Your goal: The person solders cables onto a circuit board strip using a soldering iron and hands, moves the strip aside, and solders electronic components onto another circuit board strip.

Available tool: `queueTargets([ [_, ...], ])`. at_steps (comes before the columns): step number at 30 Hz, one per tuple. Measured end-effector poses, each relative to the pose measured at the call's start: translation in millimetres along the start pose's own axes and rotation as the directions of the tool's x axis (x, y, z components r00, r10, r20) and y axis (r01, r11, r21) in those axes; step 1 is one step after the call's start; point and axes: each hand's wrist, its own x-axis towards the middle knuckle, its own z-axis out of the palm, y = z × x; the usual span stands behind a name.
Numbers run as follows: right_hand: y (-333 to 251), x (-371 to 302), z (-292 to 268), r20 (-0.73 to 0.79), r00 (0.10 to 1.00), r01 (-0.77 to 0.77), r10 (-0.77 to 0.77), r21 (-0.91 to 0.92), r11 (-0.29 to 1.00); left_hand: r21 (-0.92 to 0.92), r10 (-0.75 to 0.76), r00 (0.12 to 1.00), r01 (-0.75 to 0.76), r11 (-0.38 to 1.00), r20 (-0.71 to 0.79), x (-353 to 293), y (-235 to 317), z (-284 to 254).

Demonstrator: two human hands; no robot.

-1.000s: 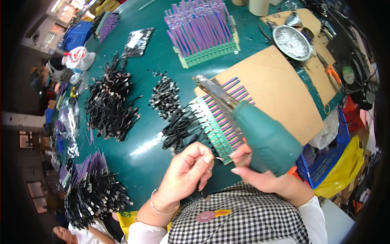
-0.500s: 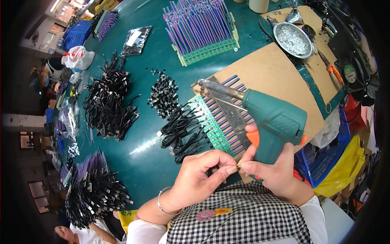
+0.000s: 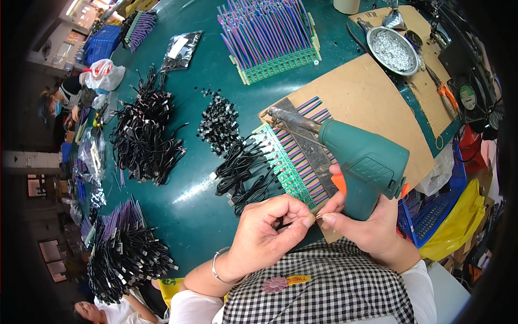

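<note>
My left hand (image 3: 272, 227) pinches a thin black cable (image 3: 281, 222) between thumb and forefinger, most of it hidden by the palm. Just to the right, my right hand (image 3: 367, 227) holds a green soldering gun (image 3: 367, 156) with an orange trigger. That hand's thumb and forefinger also close on the cable's small bare wire ends (image 3: 319, 216). The gun's metal tip rests over a dark metal bar (image 3: 307, 140). Under the bar lie multicoloured wires beside a green circuit board strip (image 3: 286, 167), with black cables (image 3: 245, 173) along its left edge.
A brown board (image 3: 367, 102) lies under the work. Around it are a bowl of silvery bits (image 3: 393, 51), orange-handled pliers (image 3: 447, 97), a standing block of wired boards (image 3: 270, 43), a black cable pile (image 3: 145, 132) and small black parts (image 3: 218, 124). Another person (image 3: 116, 310) sits at lower left.
My fingertips have drawn slightly apart, and the wire ends now show between them. More black cable shows beneath the left fingers. The soldering gun has shifted a little.
</note>
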Motion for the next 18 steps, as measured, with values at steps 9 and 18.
queueTargets([
  [9, 6, -11, -7, 0.087, 0.996, 0.018, -0.004, -0.157, 0.987, 0.126, 0.047, 0.979, -0.022, 0.992, -0.196, 9, -10, -7],
  [18, 2, -41, -28, -0.319, 0.946, -0.011, 0.052, 0.129, 0.992, 0.505, 0.183, 0.945, -0.021, 0.863, -0.272, 44, -33, -24],
])
